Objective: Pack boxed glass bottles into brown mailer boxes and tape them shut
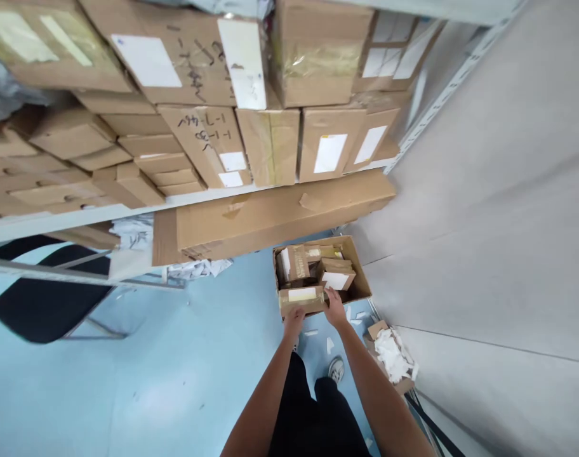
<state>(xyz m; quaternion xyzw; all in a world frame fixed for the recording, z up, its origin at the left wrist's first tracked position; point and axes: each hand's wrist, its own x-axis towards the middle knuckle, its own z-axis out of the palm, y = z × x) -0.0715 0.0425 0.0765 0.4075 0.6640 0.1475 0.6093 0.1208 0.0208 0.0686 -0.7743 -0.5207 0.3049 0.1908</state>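
- The shelf (56,219) fills the upper left, packed with stacked brown cartons (270,139), many bearing white labels.
- A long flat carton (280,212) leans just below the shelf edge, above the pale blue floor (175,368).
- A black chair (46,304) stands at the left, well apart from the hands.
- An open carton (362,282) sits on the floor by the grey wall (499,190), holding several smaller packages.
- A torn box of crumpled white paper (392,355) lies near the wall, right of the person's shoe (336,369).
- The small box (303,296), brown with a white label, is at the open carton's near edge, held between both hands.
- The left hand (294,317) grips the small box from its near side, fingers curled onto it.
- The right hand (336,308) clasps the box's right end, fingers bent against it.
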